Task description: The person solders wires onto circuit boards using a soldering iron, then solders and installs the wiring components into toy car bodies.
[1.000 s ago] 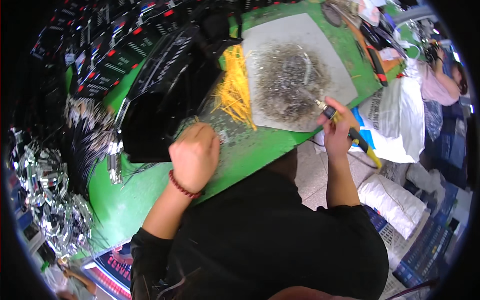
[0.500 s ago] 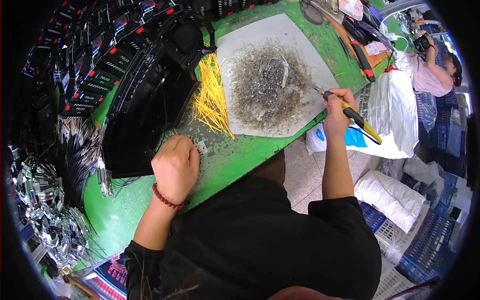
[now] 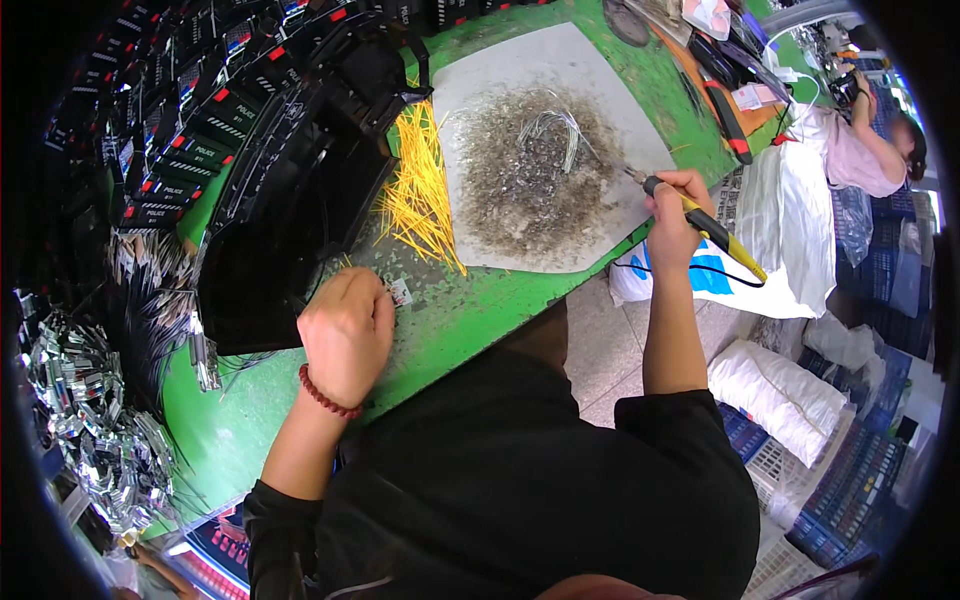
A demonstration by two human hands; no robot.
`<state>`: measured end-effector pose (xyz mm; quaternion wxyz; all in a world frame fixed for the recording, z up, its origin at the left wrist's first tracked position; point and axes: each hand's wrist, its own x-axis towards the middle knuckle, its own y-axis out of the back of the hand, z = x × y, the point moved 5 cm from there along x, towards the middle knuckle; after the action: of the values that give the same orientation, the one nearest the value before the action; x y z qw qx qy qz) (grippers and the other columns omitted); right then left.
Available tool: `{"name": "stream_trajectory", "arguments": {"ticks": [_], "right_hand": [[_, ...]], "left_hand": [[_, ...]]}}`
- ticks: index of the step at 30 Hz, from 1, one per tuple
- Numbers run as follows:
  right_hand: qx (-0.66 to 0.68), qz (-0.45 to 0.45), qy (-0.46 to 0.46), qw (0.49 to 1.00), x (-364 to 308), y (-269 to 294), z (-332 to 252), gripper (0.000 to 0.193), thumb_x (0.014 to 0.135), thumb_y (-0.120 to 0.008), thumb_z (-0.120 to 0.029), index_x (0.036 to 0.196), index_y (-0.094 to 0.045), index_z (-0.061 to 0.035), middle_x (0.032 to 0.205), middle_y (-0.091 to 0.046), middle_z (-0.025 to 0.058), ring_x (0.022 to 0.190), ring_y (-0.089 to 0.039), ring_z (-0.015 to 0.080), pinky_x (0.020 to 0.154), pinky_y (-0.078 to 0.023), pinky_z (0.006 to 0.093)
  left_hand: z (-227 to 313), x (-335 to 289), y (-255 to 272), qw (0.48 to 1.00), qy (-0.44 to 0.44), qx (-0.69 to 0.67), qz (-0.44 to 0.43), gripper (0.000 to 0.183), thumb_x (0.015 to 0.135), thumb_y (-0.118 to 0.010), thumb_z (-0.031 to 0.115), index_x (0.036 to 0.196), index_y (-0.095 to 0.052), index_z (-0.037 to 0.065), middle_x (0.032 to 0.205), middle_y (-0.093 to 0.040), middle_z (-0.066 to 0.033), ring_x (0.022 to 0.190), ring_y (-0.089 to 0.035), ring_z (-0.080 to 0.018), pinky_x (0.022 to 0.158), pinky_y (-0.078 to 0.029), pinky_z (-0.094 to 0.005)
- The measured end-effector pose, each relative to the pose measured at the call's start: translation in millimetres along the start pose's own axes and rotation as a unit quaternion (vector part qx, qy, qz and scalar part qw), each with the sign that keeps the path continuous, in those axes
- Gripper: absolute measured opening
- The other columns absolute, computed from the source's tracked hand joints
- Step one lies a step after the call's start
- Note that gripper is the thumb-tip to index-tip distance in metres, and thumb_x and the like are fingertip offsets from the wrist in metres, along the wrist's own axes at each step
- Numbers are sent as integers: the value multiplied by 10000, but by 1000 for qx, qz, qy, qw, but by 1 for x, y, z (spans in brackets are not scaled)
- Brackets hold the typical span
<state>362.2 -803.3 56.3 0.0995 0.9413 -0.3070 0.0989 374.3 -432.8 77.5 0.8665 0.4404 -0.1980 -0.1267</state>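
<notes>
In my right hand [image 3: 677,215] is a soldering iron [image 3: 738,258] with a yellow and black handle, gripped like a pen. Its tip points left, at the right side of a pale sheet [image 3: 500,72] covered with dark specks and residue. A curved bundle of silvery solder wire [image 3: 571,150] lies on that sheet. My left hand [image 3: 347,325] is closed, back up, over the green bench [image 3: 460,325], close to the right end of a large black plastic shell [image 3: 262,255]. Its fingertips are hidden, so what they hold cannot be made out. Thin yellow wires [image 3: 418,190] lie between shell and sheet.
Rows of black boxy parts [image 3: 200,150] crowd the back left. Silvery metal pieces with dark leads [image 3: 95,400] are heaped at the left edge. A red-and-black handled tool [image 3: 728,120] lies at the far right. White sacks [image 3: 780,395] and another person [image 3: 865,140] are on the right.
The soldering iron has tilted slightly, and its cord now hangs in a wider curve below my right hand. My left hand stays closed in nearly the same place.
</notes>
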Motion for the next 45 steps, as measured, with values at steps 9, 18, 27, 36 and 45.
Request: {"name": "stream_trajectory", "arguments": {"ticks": [9, 18, 27, 36, 45], "right_hand": [[-30, -54, 40, 997, -14, -4, -16, 85, 797, -544, -21, 864, -594, -4, 752, -596, 47, 609, -544, 86, 580, -430, 203], [46, -65, 0, 997, -14, -7, 1, 81, 791, -560, -10, 862, -595, 6, 727, -596, 42, 593, -529, 77, 560, -399, 210], [51, -69, -1, 996, -15, -6, 5, 78, 790, -585, -35, 857, -598, 3, 726, -605, 40, 588, -544, 77, 565, -428, 212], [48, -55, 9, 997, -19, -5, 1, 75, 781, -580, -11, 851, -600, 6, 730, -608, 38, 597, -547, 79, 567, -421, 213], [58, -46, 17, 997, -17, -5, 3, 71, 778, -587, -15, 846, -595, 5, 722, -602, 35, 595, -530, 66, 567, -407, 207]], "left_hand": [[-1, -1, 1, 1000, -3, 5, -3, 102, 730, -662, -33, 771, -582, 15, 822, -639, -132, 729, -621, -323, 639, -508, -393], [-3, -2, 0, 1000, 1, 6, -6, 108, 726, -672, -21, 787, -592, 17, 845, -643, -129, 753, -629, -318, 662, -519, -383], [-3, -2, 0, 1000, 4, 9, -8, 108, 730, -671, -15, 787, -585, 17, 844, -640, -131, 753, -626, -317, 655, -516, -386], [-1, -1, 1, 1000, -5, 5, 3, 102, 733, -665, -18, 771, -575, 13, 829, -631, -134, 740, -621, -320, 642, -511, -391], [-2, -3, 1, 1000, 4, 3, 7, 104, 725, -665, -45, 752, -583, 14, 822, -650, -115, 732, -635, -310, 640, -513, -370]]}}
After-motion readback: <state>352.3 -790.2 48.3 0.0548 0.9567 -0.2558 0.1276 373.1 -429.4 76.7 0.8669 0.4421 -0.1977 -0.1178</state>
